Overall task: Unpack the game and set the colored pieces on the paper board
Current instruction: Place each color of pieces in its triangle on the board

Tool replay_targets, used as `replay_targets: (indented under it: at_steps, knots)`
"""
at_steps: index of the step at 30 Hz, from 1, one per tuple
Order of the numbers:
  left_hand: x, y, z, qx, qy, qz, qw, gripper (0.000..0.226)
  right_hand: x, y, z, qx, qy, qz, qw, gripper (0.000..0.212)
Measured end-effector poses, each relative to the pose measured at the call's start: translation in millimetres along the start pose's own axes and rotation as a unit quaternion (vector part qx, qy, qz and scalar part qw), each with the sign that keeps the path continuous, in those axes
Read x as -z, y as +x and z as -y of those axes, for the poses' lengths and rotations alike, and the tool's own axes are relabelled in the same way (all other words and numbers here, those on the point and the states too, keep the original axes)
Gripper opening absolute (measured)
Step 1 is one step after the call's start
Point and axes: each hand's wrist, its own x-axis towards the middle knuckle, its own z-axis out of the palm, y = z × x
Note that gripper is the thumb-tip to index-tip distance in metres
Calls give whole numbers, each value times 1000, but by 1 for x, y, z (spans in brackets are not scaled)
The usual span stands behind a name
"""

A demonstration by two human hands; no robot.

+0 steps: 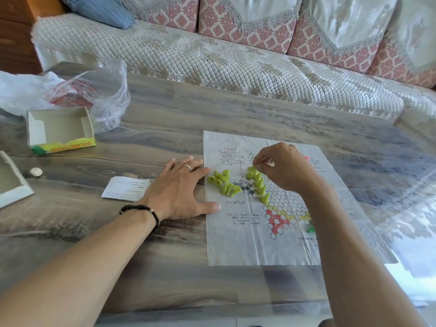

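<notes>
Right now the left hand (181, 185) lies flat on the grey wood-grain counter (165, 128), fingers straight and spread, fingertips on the left edge of the white paper game board (247, 246). Right hand (283, 168) hovers over the board's upper middle, thumb and forefinger pinched together on one lime-green cone-shaped plastic piece (252, 169), grip clamped on it at the top of a line of upright lime-green pieces (260, 187) that runs diagonally down the printed hexagon grid. Loose heap of tipped-over lime-green pieces (223, 182) sits on the board's left edge, just beside the left fingertips. One darker green piece (311, 229) lies on the board near the right forearm; a pink piece (306, 158) peeks out behind the right hand. Board is creased and lies toward the counter's right side.

Open cardboard box tray with yellow-green printed side (59, 131) stands near the left edge of the counter, a crumpled clear plastic bag (70, 90) behind it. Folded white printed leaflet (126, 188) lies just left of the left hand. Grey box lid (11, 182) at far left edge, small white round object (36, 172) beside it. Quilted sofa (212, 55) behind the counter.
</notes>
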Motion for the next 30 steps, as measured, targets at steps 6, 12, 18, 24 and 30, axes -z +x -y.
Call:
replay_targets:
  at_steps: [6, 12, 18, 24, 30]
  knots:
    - [1, -1, 0, 2, -3, 3, 1000, 111, -4, -1, 1, 6, -49, 35, 998, 7]
    - [1, -1, 0, 2, -2, 2, 1000, 107, -11, 2, 2, 2, -90, 61, 994, 6]
    - [0, 0, 0, -1, -2, -2, 1000, 113, -13, 4, 2, 2, -83, 65, 994, 7]
    - [0, 0, 0, -1, -1, 0, 1000, 112, -9, -1, 10, 32, -23, 28, 999, 10]
    - [1, -1, 0, 0, -4, -4, 1000, 111, -23, -11, 28, 48, -62, 73, 994, 16]
